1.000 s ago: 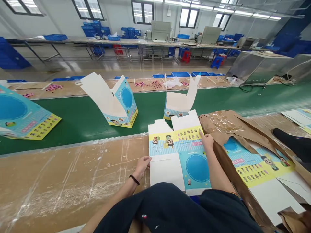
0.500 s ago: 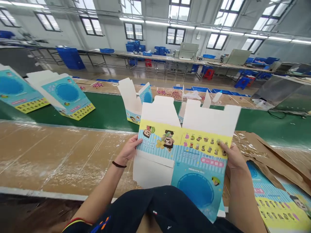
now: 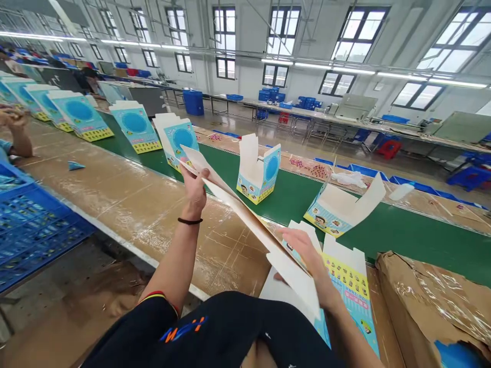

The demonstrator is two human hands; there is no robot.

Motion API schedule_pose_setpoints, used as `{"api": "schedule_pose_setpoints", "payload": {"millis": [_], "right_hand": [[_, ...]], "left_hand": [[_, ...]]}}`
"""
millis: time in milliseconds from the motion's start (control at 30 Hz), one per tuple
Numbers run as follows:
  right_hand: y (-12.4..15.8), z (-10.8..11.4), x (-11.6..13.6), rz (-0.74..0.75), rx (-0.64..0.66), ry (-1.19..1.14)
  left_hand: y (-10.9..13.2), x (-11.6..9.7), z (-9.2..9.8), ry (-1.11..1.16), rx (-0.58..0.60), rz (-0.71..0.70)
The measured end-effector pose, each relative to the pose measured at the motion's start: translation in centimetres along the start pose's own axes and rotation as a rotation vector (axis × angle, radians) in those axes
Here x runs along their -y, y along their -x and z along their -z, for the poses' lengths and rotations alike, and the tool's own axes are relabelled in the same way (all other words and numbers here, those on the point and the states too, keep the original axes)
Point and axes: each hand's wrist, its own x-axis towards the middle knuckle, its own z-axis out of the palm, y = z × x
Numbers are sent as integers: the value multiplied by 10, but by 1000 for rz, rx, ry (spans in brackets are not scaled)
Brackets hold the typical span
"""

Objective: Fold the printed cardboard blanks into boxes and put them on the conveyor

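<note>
I hold a flat printed carton blank [image 3: 249, 222] edge-on in front of me, tilted from upper left down to lower right. My left hand [image 3: 195, 190] pinches its far upper end above the cardboard-covered worktable [image 3: 126, 199]. My right hand [image 3: 305, 248] grips the lower part, fingers closed around the sheet. Under my right hand another flat blank [image 3: 351, 283] with yellow and blue print lies on the table. Two opened cartons [image 3: 259, 171] [image 3: 337, 207] stand on the green conveyor belt [image 3: 402, 235] beyond.
Several more blue cartons [image 3: 134, 125] stand in a row along the belt to the left. A blue plastic crate [image 3: 26, 225] sits at my left. Another person's hand [image 3: 13, 122] shows at the far left. Torn brown wrapping paper [image 3: 433, 301] lies at the right.
The view swung left. I lifted the blank off the table, held it facing me, then turned it edge-on, my left hand rising with its upper end.
</note>
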Motion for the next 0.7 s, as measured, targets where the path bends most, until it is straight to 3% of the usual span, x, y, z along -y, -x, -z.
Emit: {"api": "schedule_pose_setpoints", "payload": {"millis": [100, 167, 233, 333, 433, 533, 600, 700], "right_hand": [[8, -13, -4, -133, 42, -63], [13, -17, -10, -233, -18, -127], [15, -22, -17, -319, -102, -161], [9, -28, -26, -427, -127, -119], [-7, -22, -24, -351, -228, 57], [-29, 3, -8, -112, -360, 365], [-46, 21, 6, 8, -225, 520], [-66, 33, 20, 12, 286, 586]], "left_hand": [[3, -15, 8, 33, -18, 23], [10, -32, 13, 70, 37, 60], [22, -52, 16, 129, 196, 179], [46, -82, 15, 197, 473, 420], [64, -99, 7, 167, 584, 510], [68, -99, 0, 100, 664, 517], [66, -95, -2, 59, 711, 507], [70, -88, -6, 81, 693, 471]]}}
